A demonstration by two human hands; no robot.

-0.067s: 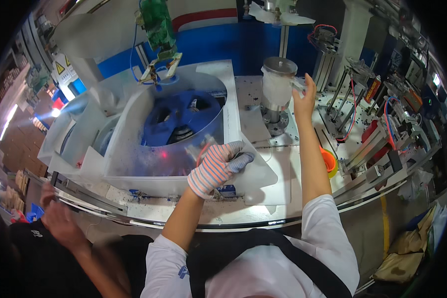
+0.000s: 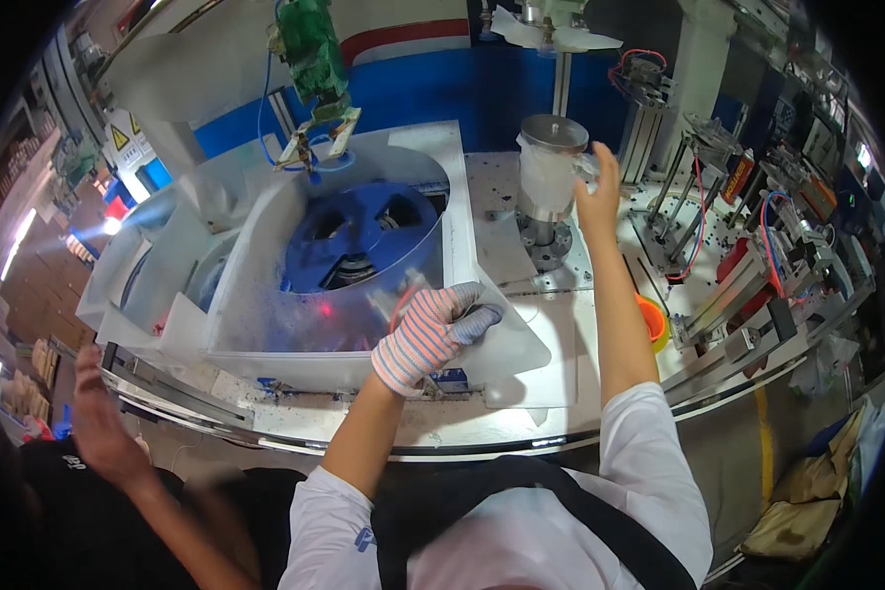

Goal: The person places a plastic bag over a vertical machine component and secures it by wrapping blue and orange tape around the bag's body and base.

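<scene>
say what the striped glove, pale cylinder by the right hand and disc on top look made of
Striped glove: likely knitted fabric, matte, softly creased. Pale cylinder: cloudy, dull white, perhaps glass, plastic or a wrap; I can't tell. Disc: probably metal, given its grey sheen.

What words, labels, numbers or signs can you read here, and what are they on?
No words are readable.
White panel: yellow triangular warning signs, symbols too small.
Orange tube: lettering too small.
Co-worker's black clothing: white marking, blurred.
White left sleeve: blue mark, unreadable.
</scene>
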